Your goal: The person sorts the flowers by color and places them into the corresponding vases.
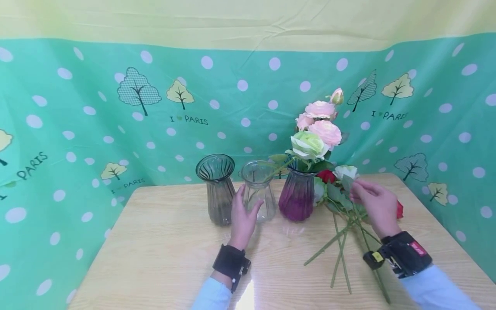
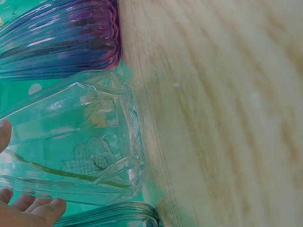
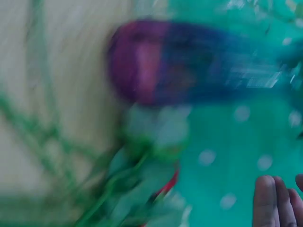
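Observation:
My left hand (image 1: 245, 217) holds the clear glass vase (image 2: 61, 127), thumb on one side and fingers curved against the other. A single green stem (image 2: 71, 173) slants inside it and leads up right toward a light green rose (image 1: 308, 145). My right hand (image 1: 373, 204) is at a white rose (image 1: 346, 172), fingertips right by its leaf. In the blurred right wrist view, its fingers (image 3: 266, 201) look straight, with no stem showing between them. Below that hand lies a heap of roses with long green stems (image 1: 341, 245).
A purple-blue vase (image 1: 296, 200) with pink flowers (image 1: 324, 131) stands right of the clear vase. To the left is a smoky grey vase (image 1: 218, 196). Red roses (image 1: 327, 175) show in the heap. Behind the wooden table (image 1: 155, 258) hangs a green dotted cloth (image 1: 248, 103).

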`<state>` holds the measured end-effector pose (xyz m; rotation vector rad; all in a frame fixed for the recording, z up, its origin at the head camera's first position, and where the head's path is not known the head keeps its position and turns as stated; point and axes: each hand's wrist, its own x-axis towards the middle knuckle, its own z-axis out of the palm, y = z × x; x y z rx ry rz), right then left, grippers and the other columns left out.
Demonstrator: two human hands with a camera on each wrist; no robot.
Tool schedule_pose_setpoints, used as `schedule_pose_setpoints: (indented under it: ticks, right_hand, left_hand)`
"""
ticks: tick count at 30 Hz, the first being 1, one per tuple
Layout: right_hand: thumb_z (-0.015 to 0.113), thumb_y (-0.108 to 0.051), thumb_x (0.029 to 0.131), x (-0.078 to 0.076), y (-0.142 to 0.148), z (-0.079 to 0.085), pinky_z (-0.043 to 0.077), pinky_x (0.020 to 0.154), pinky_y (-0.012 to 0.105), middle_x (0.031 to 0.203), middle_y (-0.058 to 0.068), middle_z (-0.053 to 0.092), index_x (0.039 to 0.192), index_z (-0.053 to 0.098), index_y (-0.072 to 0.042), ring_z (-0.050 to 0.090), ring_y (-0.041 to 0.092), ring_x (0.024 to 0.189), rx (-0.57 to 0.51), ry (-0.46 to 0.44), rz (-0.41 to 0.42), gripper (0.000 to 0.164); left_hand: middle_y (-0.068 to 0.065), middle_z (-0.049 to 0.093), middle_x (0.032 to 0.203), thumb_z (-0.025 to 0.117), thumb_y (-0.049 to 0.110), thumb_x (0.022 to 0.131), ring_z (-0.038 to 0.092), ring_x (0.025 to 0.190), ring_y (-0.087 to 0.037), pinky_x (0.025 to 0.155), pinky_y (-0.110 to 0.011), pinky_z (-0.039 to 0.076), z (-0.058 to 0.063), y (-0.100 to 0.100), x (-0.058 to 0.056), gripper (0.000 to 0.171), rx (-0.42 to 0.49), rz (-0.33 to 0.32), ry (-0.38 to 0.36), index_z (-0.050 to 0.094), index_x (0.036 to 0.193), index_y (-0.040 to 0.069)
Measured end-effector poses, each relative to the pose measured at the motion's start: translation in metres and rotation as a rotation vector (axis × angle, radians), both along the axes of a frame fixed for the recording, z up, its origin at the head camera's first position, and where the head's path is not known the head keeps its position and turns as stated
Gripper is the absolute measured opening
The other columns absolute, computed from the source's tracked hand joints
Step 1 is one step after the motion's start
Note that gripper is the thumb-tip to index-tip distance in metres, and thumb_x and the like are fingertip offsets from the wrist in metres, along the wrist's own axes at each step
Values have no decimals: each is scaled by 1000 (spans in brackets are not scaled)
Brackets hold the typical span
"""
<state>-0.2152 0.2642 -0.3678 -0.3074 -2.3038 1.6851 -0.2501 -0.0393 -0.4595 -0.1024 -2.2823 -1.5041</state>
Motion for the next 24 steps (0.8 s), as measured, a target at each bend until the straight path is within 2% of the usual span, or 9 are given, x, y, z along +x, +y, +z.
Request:
schedule_pose_setpoints:
  ticks: [1, 3, 6, 8, 10, 13, 15, 18, 24]
  right_hand:
    - [59, -37, 91, 1, 8, -3, 52, 67, 8, 74, -26, 63, 125, 53, 7, 64, -6, 67, 61, -31, 0, 57]
    - [56, -42, 92, 2, 20, -11, 49, 66, 9, 78, -21, 65, 124, 55, 5, 60, -9, 68, 188, -90, 8, 57]
    - [53, -45, 92, 3, 33, -23, 46, 65, 15, 90, 2, 70, 121, 58, 4, 57, -6, 70, 347, -170, 53, 57]
    - [54, -41, 93, 1, 38, -32, 47, 65, 20, 102, 19, 68, 117, 61, 6, 59, 2, 75, 414, -192, 93, 53]
    - [55, -37, 93, -2, 41, -40, 47, 65, 24, 108, 26, 65, 114, 62, 8, 63, 16, 80, 458, -208, 133, 51]
    - [56, -31, 93, -8, 45, -53, 49, 67, 33, 107, 28, 64, 108, 65, 9, 61, 35, 91, 531, -214, 177, 43]
    - [56, -25, 93, -12, 46, -59, 51, 69, 39, 105, 28, 65, 105, 66, 9, 59, 42, 96, 583, -209, 208, 38]
    - [57, -20, 92, -16, 46, -64, 52, 71, 44, 103, 28, 65, 101, 67, 9, 59, 44, 96, 638, -217, 252, 32]
    - [58, -16, 89, -21, 43, -63, 53, 72, 46, 103, 29, 65, 99, 67, 10, 60, 44, 94, 688, -271, 316, 29]
  left_hand:
    - [-15, 37, 146, 67, 34, 85, 36, 135, -31, 112, -48, 32, 0, 0, 0, 74, -2, 0, 0, 30, 144, 8]
    - [-14, 37, 146, 67, 34, 85, 36, 135, -30, 113, -48, 32, 1, -1, 0, 74, -1, 2, -4, 30, 144, 9]
    - [-14, 36, 147, 66, 34, 85, 36, 136, -30, 113, -48, 31, 0, -1, 0, 74, 5, 2, -12, 30, 144, 9]
    - [-14, 36, 147, 67, 33, 85, 35, 136, -30, 113, -48, 31, 0, -1, -1, 74, 11, 2, -18, 30, 145, 10]
    - [-13, 36, 147, 67, 33, 85, 35, 136, -30, 113, -49, 31, -1, -1, 0, 74, 13, 3, -21, 30, 144, 10]
    - [-13, 36, 147, 67, 33, 85, 35, 136, -30, 113, -48, 31, -1, -1, 0, 74, 12, 4, -19, 30, 144, 11]
    - [-14, 37, 147, 67, 34, 84, 36, 135, -30, 112, -49, 32, -1, -1, 0, 74, 11, 5, -19, 30, 144, 11]
    - [-13, 37, 147, 67, 35, 84, 36, 135, -30, 112, -49, 32, -1, -1, 0, 74, 11, 3, -21, 30, 144, 11]
    - [-13, 37, 147, 67, 35, 84, 36, 135, -30, 112, -48, 33, -2, 0, -1, 74, 13, 2, -19, 30, 145, 12]
